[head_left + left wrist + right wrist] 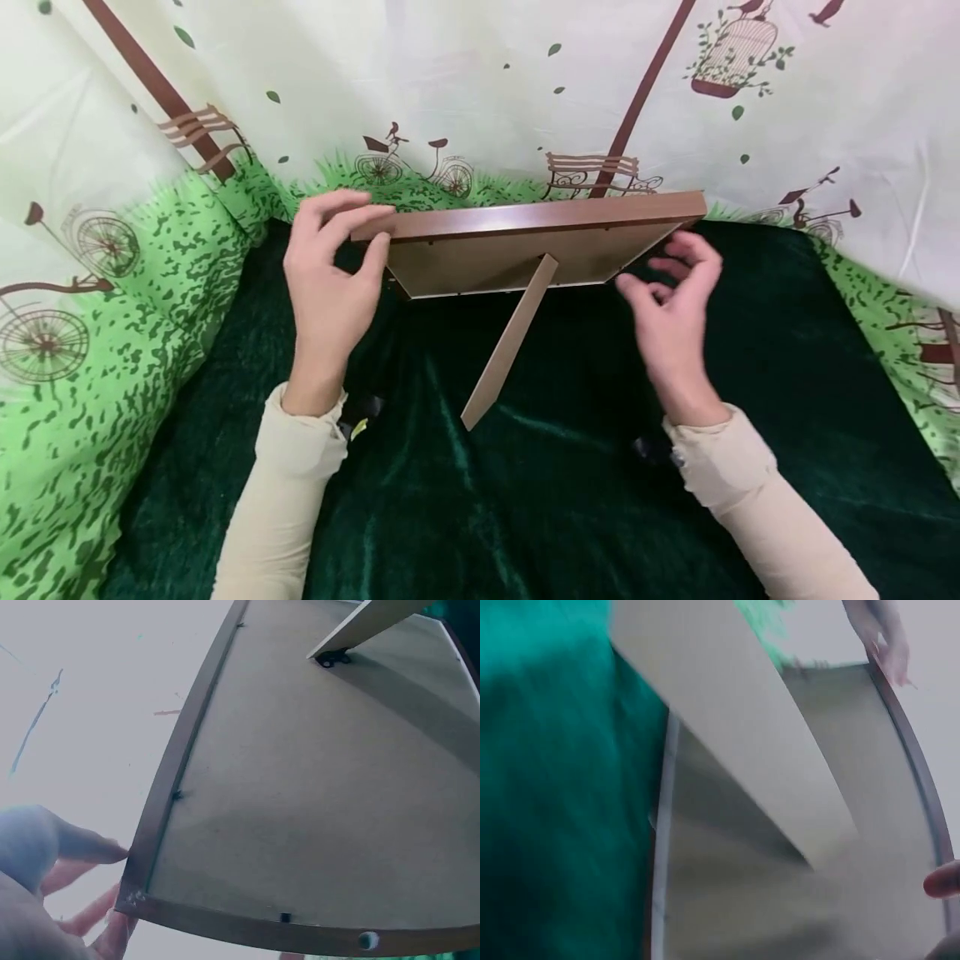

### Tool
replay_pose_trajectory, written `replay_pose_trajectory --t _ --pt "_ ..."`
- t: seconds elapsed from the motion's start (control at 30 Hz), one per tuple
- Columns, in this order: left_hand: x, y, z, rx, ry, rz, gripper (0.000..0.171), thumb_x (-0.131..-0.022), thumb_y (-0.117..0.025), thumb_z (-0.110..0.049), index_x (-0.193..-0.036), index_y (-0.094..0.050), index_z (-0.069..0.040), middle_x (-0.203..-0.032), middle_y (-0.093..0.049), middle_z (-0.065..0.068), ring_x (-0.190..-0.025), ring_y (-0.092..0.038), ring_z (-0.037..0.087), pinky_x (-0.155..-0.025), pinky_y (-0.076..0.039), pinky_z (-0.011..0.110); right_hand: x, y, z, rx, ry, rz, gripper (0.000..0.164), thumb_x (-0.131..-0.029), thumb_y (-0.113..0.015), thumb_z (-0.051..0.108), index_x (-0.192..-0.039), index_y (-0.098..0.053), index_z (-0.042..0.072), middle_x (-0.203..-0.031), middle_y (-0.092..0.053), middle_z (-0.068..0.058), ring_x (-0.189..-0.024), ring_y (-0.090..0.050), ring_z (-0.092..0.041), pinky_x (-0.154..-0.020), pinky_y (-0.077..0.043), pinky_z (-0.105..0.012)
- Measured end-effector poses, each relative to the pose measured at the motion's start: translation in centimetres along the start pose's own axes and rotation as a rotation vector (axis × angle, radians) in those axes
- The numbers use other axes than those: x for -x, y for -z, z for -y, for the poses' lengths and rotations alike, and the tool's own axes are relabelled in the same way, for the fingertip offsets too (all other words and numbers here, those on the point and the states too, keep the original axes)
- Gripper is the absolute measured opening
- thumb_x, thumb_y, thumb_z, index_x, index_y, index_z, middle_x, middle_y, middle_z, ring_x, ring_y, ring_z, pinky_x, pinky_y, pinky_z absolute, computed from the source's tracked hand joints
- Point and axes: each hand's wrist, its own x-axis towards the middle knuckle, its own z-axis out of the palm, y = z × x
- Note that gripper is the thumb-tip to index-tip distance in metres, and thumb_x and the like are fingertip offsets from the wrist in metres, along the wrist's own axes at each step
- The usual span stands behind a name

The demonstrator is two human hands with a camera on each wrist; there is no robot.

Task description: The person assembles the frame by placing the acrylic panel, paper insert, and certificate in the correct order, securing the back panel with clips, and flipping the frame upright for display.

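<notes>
A brown picture frame (525,218) shows its beige back to me, its easel strut (512,342) slanting down toward the dark green cloth (570,517). My left hand (330,271) pinches the frame's upper left corner between thumb and fingers. In the left wrist view those fingertips meet the corner of the wooden edging (161,802). Close by the frame's right side is my right hand (678,321), fingers loosely bent and thumb apart from them. A fingertip (943,880) overlaps the edging in the blurred right wrist view; whether it touches cannot be told. The frame's front is hidden.
Behind the cloth hangs a white curtain (465,75) printed with bicycles, benches and green grass. It also borders the left and right sides. Small dark objects, partly hidden, sit beside both cream sleeves (292,492).
</notes>
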Motion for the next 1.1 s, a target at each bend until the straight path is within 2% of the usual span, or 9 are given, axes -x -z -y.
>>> replay_pose_trajectory --t 0.1,0.23,0.33,0.47,0.57,0.7,0.8,0.97,1.1 --pt "0.4 0.4 0.2 0.041 0.181 -0.051 0.024 -0.092 -0.07 -0.013 -0.116 -0.073 -0.01 -0.119 -0.054 0.007 -0.108 -0.053 0.015 -0.089 -0.048 0.026 -1.4 1.9 0.5 -0.031 -0.004 0.016 0.067 -0.09 -0.065 0.004 -0.144 -0.031 0.025 -0.143 -0.036 0.003 -0.128 -0.041 -0.015 -0.091 -0.04 -0.018" --pt "0.4 1.2 0.4 0.016 0.405 0.031 0.036 -0.093 -0.07 -0.03 -0.127 -0.066 -0.018 -0.114 -0.052 -0.001 -0.099 -0.057 0.008 -0.083 -0.053 0.023 -2.2 3.3 0.5 0.015 -0.023 0.156 0.068 -0.098 -0.058 0.013 -0.154 -0.025 0.032 -0.156 -0.033 -0.003 -0.139 -0.036 -0.02 -0.101 -0.038 -0.018" --pt "0.4 1.6 0.6 -0.031 0.489 0.108 0.042 -0.094 -0.066 -0.042 -0.13 -0.064 -0.021 -0.114 -0.059 0.004 -0.101 -0.063 0.012 -0.086 -0.053 0.026 -2.4 3.7 0.6 0.055 -0.019 0.218 0.066 -0.1 -0.055 0.015 -0.155 -0.025 0.035 -0.159 -0.034 -0.004 -0.141 -0.037 -0.022 -0.108 -0.036 -0.023" --pt "0.5 1.4 0.7 -0.034 0.486 0.101 0.042 -0.095 -0.065 -0.042 -0.131 -0.065 -0.021 -0.115 -0.061 0.007 -0.105 -0.067 0.017 -0.089 -0.055 0.031 -2.4 3.9 0.8 0.028 -0.009 0.209 0.062 -0.1 -0.055 0.013 -0.154 -0.031 0.032 -0.157 -0.038 -0.006 -0.14 -0.039 -0.023 -0.114 -0.033 -0.035" --pt "0.5 1.2 0.6 -0.041 0.451 0.072 0.039 -0.097 -0.064 -0.036 -0.132 -0.065 -0.02 -0.115 -0.063 0.009 -0.106 -0.068 0.019 -0.089 -0.056 0.035 -2.3 3.8 1.1 -0.026 -0.006 0.195 0.059 -0.1 -0.055 0.011 -0.153 -0.034 0.028 -0.155 -0.04 -0.007 -0.138 -0.04 -0.023 -0.115 -0.032 -0.04" --pt "0.6 1.0 0.4 -0.079 0.416 0.054 0.036 -0.099 -0.062 -0.029 -0.133 -0.065 -0.018 -0.116 -0.065 0.011 -0.105 -0.069 0.021 -0.09 -0.057 0.038 -2.1 3.9 1.3 -0.078 -0.007 0.171 0.057 -0.099 -0.058 0.008 -0.15 -0.039 0.025 -0.151 -0.044 -0.006 -0.135 -0.044 -0.023 -0.111 -0.037 -0.033" --pt "0.5 1.0 0.4 -0.087 0.423 0.047 0.035 -0.099 -0.061 -0.027 -0.133 -0.065 -0.019 -0.116 -0.066 0.009 -0.104 -0.069 0.02 -0.089 -0.058 0.037 -2.1 4.1 1.4 -0.092 -0.008 0.145 0.053 -0.098 -0.06 0.007 -0.146 -0.044 0.022 -0.147 -0.049 -0.006 -0.131 -0.049 -0.022 -0.104 -0.043 -0.025" --pt "0.4 0.8 0.8 -0.013 0.432 0.008 0.033 -0.099 -0.062 -0.025 -0.131 -0.067 -0.02 -0.112 -0.067 0.006 -0.103 -0.068 0.016 -0.084 -0.056 0.027 -2.1 4.4 1.6 -0.111 -0.017 0.107 0.043 -0.097 -0.06 0.006 -0.138 -0.051 0.017 -0.14 -0.056 -0.004 -0.124 -0.054 -0.02 -0.107 -0.045 -0.027" --pt "0.5 0.5 1.4 0.102 0.453 -0.034 0.031 -0.098 -0.062 -0.021 -0.129 -0.068 -0.023 -0.106 -0.064 -0.001 -0.099 -0.065 0.011 -0.081 -0.052 0.021 -2.1 4.4 1.6 -0.13 -0.021 0.089 0.039 -0.096 -0.062 0.004 -0.133 -0.055 0.015 -0.133 -0.06 -0.002 -0.119 -0.059 -0.018 -0.105 -0.046 -0.028"
